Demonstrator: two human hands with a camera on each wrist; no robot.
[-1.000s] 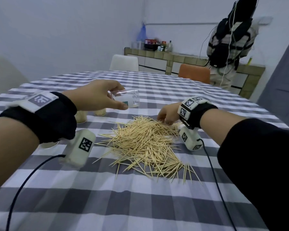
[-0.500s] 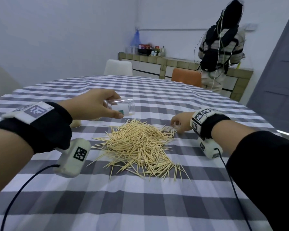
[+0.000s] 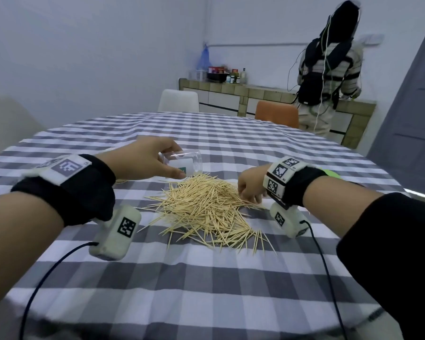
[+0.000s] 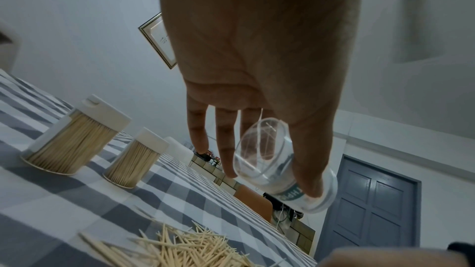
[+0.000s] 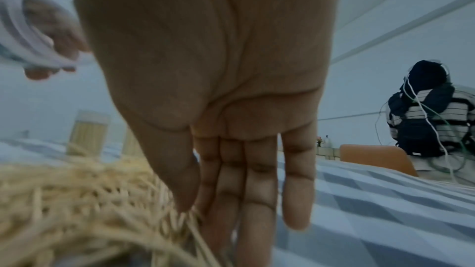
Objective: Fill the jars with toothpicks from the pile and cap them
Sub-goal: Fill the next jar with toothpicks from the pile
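Right hand [image 5: 218,109] palm-on, thumb and fingers pinching toothpicks at edge of pile [image 5: 77,200]; two filled jars [image 5: 88,131] blurred behind.

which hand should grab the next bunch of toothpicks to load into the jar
Right. The right hand is already at the pile of toothpicks, thumb and fingers closing on some. The left hand is occupied holding the clear jar on its side above the pile.
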